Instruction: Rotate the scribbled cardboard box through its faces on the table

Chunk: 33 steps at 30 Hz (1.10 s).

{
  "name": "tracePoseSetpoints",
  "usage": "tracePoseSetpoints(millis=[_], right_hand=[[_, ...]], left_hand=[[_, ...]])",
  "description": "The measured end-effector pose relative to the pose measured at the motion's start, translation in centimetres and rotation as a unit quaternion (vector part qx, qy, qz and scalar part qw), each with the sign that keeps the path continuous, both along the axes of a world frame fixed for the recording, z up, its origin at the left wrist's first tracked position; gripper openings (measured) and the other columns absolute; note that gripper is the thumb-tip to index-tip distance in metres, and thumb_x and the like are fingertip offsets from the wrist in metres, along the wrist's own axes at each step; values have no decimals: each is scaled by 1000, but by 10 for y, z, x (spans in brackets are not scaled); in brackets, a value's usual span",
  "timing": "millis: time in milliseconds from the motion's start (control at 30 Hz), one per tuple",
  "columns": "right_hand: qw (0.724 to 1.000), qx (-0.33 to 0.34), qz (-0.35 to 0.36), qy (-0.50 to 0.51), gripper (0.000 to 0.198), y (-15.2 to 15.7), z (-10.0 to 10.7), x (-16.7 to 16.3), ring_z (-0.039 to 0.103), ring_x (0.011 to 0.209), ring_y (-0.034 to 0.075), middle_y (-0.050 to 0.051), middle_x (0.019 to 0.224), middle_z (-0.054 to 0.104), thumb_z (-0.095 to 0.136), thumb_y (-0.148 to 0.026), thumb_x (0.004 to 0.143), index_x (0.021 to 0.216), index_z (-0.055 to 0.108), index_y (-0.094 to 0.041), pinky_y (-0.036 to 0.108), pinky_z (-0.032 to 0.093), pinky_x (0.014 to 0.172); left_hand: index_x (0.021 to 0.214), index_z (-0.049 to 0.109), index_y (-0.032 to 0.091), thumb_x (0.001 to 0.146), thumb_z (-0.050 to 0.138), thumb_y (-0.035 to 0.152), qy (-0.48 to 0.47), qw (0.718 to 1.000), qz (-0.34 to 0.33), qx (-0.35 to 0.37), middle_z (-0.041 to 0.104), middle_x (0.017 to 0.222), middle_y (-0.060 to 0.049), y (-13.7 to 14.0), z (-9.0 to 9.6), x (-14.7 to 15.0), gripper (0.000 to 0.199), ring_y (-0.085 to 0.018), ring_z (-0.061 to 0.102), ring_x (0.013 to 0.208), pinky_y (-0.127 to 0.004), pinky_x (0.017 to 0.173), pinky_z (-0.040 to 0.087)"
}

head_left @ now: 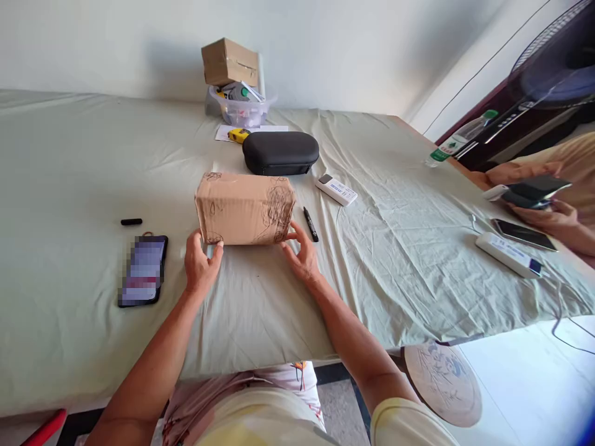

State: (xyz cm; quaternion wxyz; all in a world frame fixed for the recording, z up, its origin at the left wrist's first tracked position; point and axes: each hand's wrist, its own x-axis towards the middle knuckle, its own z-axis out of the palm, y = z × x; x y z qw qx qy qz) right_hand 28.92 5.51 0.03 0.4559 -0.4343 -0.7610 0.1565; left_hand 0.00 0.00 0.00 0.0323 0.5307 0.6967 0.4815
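Observation:
A brown cardboard box [237, 210] with black scribbles on its front and top stands on the cloth-covered table in front of me. My left hand [201, 261] grips its lower left corner, with the thumb at the front bottom edge. At the lower right corner, my right hand [301, 255] holds the box the same way, its thumb on the bottom edge. The fingers behind the sides are partly hidden. Just right of the box lies a black marker [310, 224], apart from my hand. A small black cap [131, 222] lies to the left.
Behind the box sits a black zip case [281, 153], near a yellow tape measure [238, 135] and a plastic basket [246, 114]. A white power bank [336, 190] lies right, a phone [143, 271] left. Another person's hand [553, 217] holds a dark object beside a bottle [458, 141].

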Motion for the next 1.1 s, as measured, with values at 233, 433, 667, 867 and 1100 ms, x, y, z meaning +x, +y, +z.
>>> tracePoseSetpoints(millis=[233, 433, 667, 867, 1100], right_hand=[[990, 94, -2, 104, 42, -16, 21, -5, 71, 98, 21, 6, 105, 70, 56, -39, 106, 147, 55, -29, 45, 60, 96], [992, 119, 1, 46, 28, -19, 27, -5, 70, 100, 22, 7, 108, 71, 55, -32, 106, 131, 65, -28, 42, 61, 89], [985, 96, -66, -128, 52, -34, 33, -21, 47, 150, 41, 13, 158, 50, 60, -45, 102, 153, 55, -38, 68, 38, 124], [972, 33, -32, -232, 57, -50, 36, -60, 31, 163, 42, 5, 169, 47, 62, -47, 103, 158, 49, -48, 74, 18, 132], [973, 55, -56, -215, 50, -41, 32, -45, 31, 163, 43, 5, 171, 43, 61, -45, 103, 153, 57, -46, 76, 20, 130]], left_hand=[[129, 57, 18, 97, 58, 61, -90, 988, -53, 116, 70, 123, -16, -15, 13, 10, 54, -27, 69, 109, -42, 96, 57], [130, 59, 15, 101, 51, 63, -47, 994, -6, 94, 72, 118, -18, -16, 14, 13, 56, -28, 71, 104, -43, 94, 58], [154, 55, 24, 99, 64, 47, 198, 972, -24, 121, 41, 171, -21, -25, 23, 29, 60, -41, 31, 164, -63, 132, 21], [162, 47, 34, 99, 64, 31, 226, 964, -119, 70, 49, 169, -13, -27, 17, 56, 65, -36, 30, 166, -65, 135, -11], [163, 46, 34, 99, 65, 25, 264, 955, -105, 86, 55, 164, -11, -25, 19, 52, 67, -30, 34, 165, -57, 137, -11]])
